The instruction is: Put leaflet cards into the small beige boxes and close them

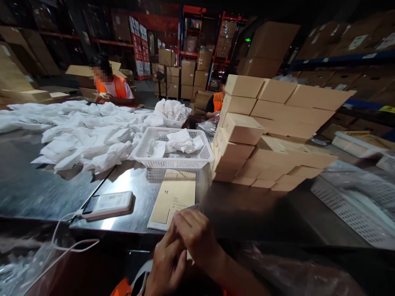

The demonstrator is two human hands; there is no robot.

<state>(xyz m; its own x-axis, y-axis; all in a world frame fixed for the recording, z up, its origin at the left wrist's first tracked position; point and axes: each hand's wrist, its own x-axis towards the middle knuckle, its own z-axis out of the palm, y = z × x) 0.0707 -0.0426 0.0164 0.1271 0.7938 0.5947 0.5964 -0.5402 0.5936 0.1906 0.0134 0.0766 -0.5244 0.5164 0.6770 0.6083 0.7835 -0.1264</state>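
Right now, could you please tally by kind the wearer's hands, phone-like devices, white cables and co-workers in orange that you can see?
Hands (left hand, right hand): 2
Phone-like device: 1
White cable: 1
Co-workers (left co-worker, centre co-worker): 2
Total: 6

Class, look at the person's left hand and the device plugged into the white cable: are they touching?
Apart. The head view shows it: bare metal tabletop lies visible between the device and the left hand.
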